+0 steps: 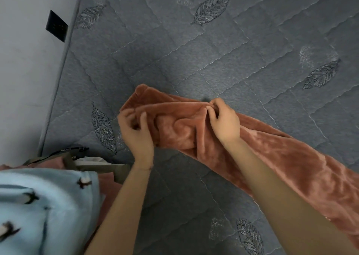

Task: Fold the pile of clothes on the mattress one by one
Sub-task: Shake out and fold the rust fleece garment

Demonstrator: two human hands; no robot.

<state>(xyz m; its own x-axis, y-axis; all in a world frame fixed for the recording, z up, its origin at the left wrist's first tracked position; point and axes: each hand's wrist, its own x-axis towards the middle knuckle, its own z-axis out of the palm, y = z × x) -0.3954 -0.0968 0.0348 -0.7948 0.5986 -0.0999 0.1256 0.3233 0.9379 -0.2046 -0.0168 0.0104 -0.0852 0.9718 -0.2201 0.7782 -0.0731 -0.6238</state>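
Rust-coloured plush garment [301, 167] is held near the centre of the view, just above the grey quilted mattress [213, 50]. Its length trails away toward 4 o'clock, where it is cut off by the frame edge. Its ribbed band [132, 99] lies at the 10 o'clock end. The 2 hands are set a little apart and both are clamped on the cloth. Bunched fabric just below the band is pinched by the left hand [136, 132], and a ridge at the upper edge is pinched by the right hand [225, 120]. The fabric is judged soft, limp and light, thick enough to fold bulky, with a nap that may slide on itself. A hold at the band's 2 corners is judged best for shaking it flat. The pile of clothes [48, 196], topped by a pale blue fleece, is seen at 8 o'clock, beside the left forearm.
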